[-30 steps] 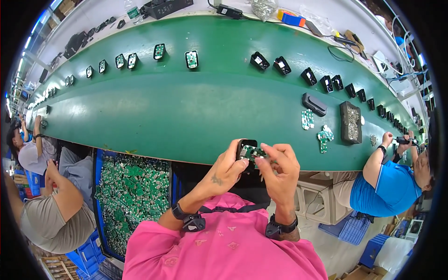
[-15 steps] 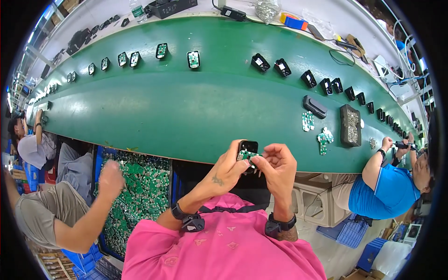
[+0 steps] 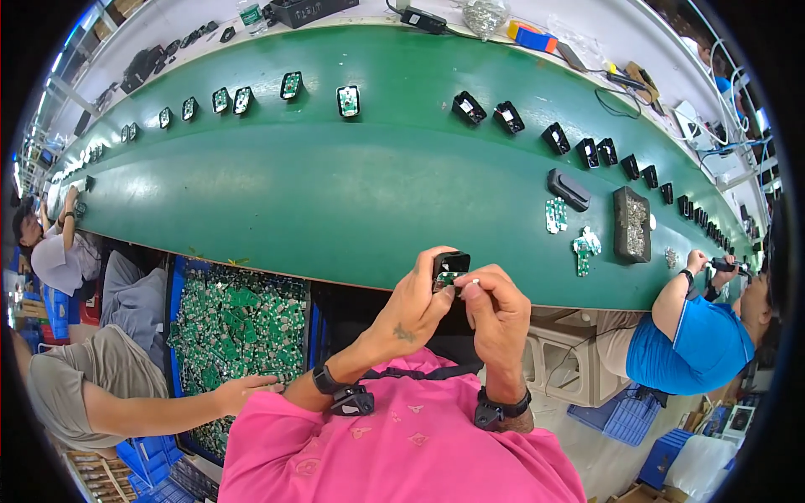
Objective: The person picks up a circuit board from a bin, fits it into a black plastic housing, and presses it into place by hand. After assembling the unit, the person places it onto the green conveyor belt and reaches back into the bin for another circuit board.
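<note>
A co-worker's hand (image 3: 245,392) has moved across the bin (image 3: 176,285). At the bench's (image 3: 377,193) near edge, the left hand (image 3: 412,306) grips a case (image 3: 455,260) and board (image 3: 448,277); the right hand (image 3: 497,314) pinches beside them, its hold unclear.

Clear btl (image 3: 251,17) nr blk box (image 3: 312,12) at back, blue crate (image 3: 617,417) on flr (image 3: 551,404) R.

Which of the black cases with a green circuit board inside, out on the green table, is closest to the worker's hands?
The black case just left of the wide gap; the other board-filled cases sit farther left.
</note>
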Motion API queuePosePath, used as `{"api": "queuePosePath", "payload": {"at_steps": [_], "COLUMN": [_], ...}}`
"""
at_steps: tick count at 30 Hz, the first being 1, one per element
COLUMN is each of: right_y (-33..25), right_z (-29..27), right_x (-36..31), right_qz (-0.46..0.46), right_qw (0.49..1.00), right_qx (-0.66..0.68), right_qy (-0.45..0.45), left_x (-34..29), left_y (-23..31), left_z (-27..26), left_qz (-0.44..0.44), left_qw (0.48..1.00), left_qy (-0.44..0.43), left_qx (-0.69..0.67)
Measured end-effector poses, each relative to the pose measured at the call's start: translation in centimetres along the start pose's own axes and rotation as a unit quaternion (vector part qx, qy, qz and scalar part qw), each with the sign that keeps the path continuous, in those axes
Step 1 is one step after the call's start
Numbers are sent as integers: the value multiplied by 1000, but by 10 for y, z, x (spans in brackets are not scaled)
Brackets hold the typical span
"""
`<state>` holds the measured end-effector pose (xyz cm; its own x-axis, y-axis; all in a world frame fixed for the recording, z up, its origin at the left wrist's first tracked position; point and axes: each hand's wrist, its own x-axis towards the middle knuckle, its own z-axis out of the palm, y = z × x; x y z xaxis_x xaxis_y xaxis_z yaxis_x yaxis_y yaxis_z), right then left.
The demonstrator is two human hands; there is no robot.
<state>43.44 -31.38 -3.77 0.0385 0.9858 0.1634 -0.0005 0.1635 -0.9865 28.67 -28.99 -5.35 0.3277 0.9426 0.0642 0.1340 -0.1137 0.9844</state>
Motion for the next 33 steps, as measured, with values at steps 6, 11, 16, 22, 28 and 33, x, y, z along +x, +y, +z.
{"api": "queuePosePath", "payload": {"at_steps": [6,11,16,22,28,33], "right_y": [-13,-32,-39,-47,-47,-47], "right_z": [0,-3,-15,-26,-34,-40], "right_x": [0,0,5,8,12,13], "right_qz": [-69,-141,-124,-63,-85,-61], "right_qw": [991,942,937,964,953,955], "right_qx": [-114,-304,-307,-217,-236,-226], "right_qy": [19,30,-109,-140,-168,-184], "left_x": [-4,-4,-3,-4,-3,-2], "left_y": [14,17,18,23,21,26], "left_z": [3,0,-3,-8,-8,-6], "left_qz": [58,97,109,145,175,182], "left_qw": [997,990,989,984,975,972], "left_qy": [49,66,39,-18,-36,-34], "left_qx": [27,80,89,106,130,146]}}
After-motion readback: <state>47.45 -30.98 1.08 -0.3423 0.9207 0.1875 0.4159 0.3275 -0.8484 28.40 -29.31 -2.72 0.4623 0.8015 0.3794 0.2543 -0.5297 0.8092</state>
